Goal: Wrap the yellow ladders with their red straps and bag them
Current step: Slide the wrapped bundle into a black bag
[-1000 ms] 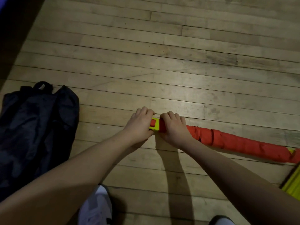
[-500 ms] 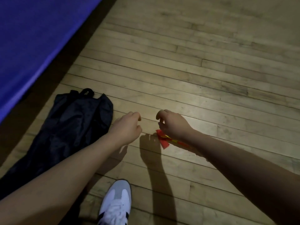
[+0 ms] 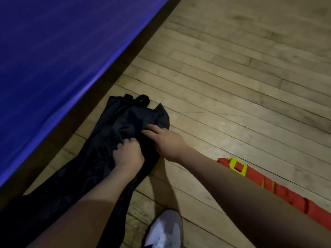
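Note:
A long black fabric bag (image 3: 114, 126) lies flat on the wooden floor, its loop handle pointing away from me. My left hand (image 3: 128, 153) grips a bunch of the bag's cloth near its middle. My right hand (image 3: 165, 140) reaches onto the bag's right side with straight fingers touching the fabric. The yellow ladder bundle (image 3: 279, 190), wound in its red strap with a yellow buckle end (image 3: 237, 166), lies on the floor to the right, behind my right forearm, and neither hand touches it.
A blue mat (image 3: 53, 56) fills the upper left, with a dark gap along its edge beside the bag. My white shoe (image 3: 163, 230) stands at the bottom centre. Bare wooden floorboards (image 3: 241, 77) stretch ahead and to the right.
Both hands let go of the wrapped bundle's end and moved left onto the black bag. My left hand has gripped its cloth. The view swung left, showing the blue mat.

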The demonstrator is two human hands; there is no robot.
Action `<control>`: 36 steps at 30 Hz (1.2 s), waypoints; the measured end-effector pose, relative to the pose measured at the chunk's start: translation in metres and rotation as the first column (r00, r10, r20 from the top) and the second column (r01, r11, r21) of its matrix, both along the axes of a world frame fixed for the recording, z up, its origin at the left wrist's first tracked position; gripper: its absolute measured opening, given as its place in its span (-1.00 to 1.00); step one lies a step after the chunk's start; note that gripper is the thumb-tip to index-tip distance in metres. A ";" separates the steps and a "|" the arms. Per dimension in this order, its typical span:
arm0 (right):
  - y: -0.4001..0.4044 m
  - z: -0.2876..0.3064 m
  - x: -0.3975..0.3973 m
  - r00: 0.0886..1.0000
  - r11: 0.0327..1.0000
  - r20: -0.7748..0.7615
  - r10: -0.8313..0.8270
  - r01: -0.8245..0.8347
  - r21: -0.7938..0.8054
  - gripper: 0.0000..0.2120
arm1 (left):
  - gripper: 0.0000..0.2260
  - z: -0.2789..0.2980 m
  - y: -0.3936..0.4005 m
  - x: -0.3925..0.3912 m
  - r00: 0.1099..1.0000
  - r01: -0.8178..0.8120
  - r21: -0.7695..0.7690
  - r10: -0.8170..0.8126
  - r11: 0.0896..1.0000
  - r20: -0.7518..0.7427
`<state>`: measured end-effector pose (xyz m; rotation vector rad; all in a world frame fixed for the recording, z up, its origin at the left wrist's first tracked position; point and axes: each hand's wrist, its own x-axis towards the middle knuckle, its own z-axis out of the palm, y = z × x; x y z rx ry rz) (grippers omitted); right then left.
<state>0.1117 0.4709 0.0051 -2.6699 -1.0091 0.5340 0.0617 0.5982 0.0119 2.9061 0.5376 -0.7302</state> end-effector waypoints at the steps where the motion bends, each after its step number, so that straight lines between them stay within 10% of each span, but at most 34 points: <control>1: 0.007 -0.004 0.001 1.000 0.999 0.002 0.015 -0.015 -0.038 -0.46 | -0.78 -0.004 0.003 -0.001 0.999 0.019 -0.053 -0.016 0.998 0.051; 8: 0.004 -0.032 0.009 0.979 1.000 0.205 -0.017 0.017 0.003 -0.74 | -0.75 -0.013 -0.007 0.017 0.966 0.102 -0.138 -0.066 0.985 0.249; 13: -0.025 -0.023 0.028 0.936 0.987 0.313 -0.161 0.143 0.079 -0.72 | -0.35 -0.007 -0.017 0.019 0.991 0.126 0.063 -0.122 0.990 -0.058; 20: -0.078 -0.003 0.051 0.798 0.884 0.379 -0.468 0.420 0.206 -0.86 | -0.68 0.008 -0.054 0.048 0.925 0.291 -0.021 -0.275 0.957 0.261; 31: -0.163 0.031 0.105 0.697 0.685 0.134 -0.704 0.617 0.388 -0.37 | -0.77 0.045 -0.147 0.167 0.866 0.072 -0.693 0.300 0.718 0.400; 36: -0.185 0.021 0.094 0.705 0.689 0.081 -0.705 0.653 0.315 -0.38 | -0.43 0.038 -0.178 0.190 0.975 0.070 -0.859 0.146 0.508 0.166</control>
